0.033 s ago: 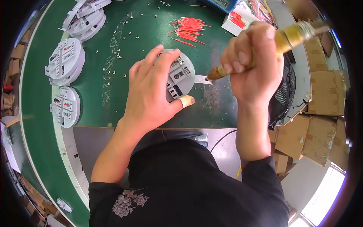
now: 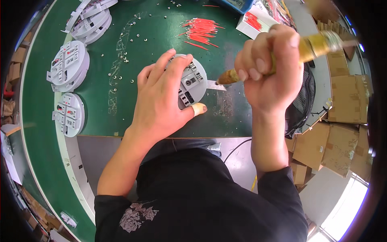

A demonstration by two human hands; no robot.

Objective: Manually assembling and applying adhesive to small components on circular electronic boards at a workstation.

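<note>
My left hand [image 2: 159,94] grips a round grey plastic housing [image 2: 196,84] with slots and small fittings, lying on the green table. Its fingers spread over the far left side while the thumb, wrapped in a pale yellow covering, rests by the near edge; part of the housing is hidden beneath. A flat metal strip [image 2: 216,85] sticks out from the housing's right side. My right hand [image 2: 272,68] is closed round a yellow, tape-wrapped tool [image 2: 316,45] that looks like a power screwdriver. Its brown front end slants down left over the strip; whether they touch I cannot tell.
Similar grey housings [image 2: 68,66] stand along the left. Small metal nuts or screws [image 2: 125,59] lie scattered. Red wires [image 2: 200,30] are piled at the back, beside a white box [image 2: 248,26] and a blue tray [image 2: 238,5]. A black mesh bag [image 2: 300,101] hangs at right.
The screwdriver's front end has shifted slightly left and up, and my right hand has tilted a little with it. My left hand and the housing have barely moved.
</note>
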